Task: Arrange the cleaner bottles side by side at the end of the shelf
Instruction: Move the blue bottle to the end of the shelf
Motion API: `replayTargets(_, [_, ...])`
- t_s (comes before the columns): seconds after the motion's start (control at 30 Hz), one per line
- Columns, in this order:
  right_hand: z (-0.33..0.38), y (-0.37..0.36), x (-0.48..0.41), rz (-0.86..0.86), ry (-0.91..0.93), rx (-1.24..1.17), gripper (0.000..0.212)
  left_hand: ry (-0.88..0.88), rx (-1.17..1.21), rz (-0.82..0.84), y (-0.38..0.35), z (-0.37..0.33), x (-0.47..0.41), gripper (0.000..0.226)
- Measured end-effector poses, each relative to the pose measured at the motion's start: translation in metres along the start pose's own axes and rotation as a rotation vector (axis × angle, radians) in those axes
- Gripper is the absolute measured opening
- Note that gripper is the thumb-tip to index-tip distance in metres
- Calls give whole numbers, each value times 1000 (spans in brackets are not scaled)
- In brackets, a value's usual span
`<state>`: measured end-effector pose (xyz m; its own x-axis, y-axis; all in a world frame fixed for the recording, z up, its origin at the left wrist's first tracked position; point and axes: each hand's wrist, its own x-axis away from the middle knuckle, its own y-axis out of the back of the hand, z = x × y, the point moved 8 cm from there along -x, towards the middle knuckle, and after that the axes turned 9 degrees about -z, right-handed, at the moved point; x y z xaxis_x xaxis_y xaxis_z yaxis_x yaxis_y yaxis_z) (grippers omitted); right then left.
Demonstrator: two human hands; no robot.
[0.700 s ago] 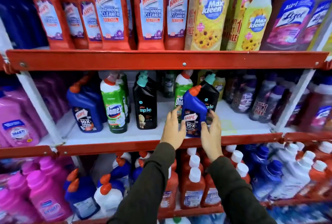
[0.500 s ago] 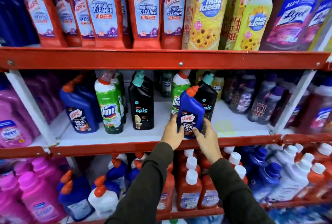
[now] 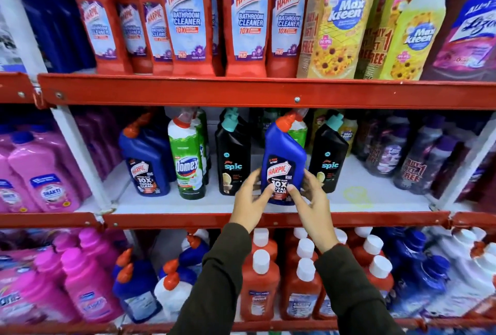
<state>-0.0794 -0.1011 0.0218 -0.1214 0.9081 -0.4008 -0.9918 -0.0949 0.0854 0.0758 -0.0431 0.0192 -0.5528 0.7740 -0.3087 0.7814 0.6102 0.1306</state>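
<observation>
both hands gripped one blue harpic bottle (image 3: 283, 163) low on its label, the left hand (image 3: 251, 197) on its left flank and the right hand (image 3: 312, 197) on its right, about equally near. the bottle stood just ahead of them at the front of the middle shelf (image 3: 349, 200), between two black spic bottles (image 3: 233, 157), long axis upright, orange nozzle angled up and right. another blue harpic bottle (image 3: 146, 163) stood at the left end, where this one probably belonged.

On the middle shelf (image 3: 375, 200), the Harpic bottle (image 3: 284, 163) stands between two Spic bottles (image 3: 233, 157) (image 3: 328, 157), near the front edge; the Domex bottle (image 3: 188, 163) stands further left.
</observation>
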Motion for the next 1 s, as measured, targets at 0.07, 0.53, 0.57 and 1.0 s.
replayTargets(0.07, [8,-13,5,21,11,-42,43,-4,40,-40,18,-4,3,47])
replayTargets(0.53, [23,-71,39,44,0,-102,45,-19,91,-94,91,9,15,46])
replayTargets(0.57, [27,-76,40,49,7,-104,45,-28,87,-96,98,6,15,45])
replayTargets(1.0, [59,-222,84,189,44,-151,50,-56,-21,-179,258,38,0,54])
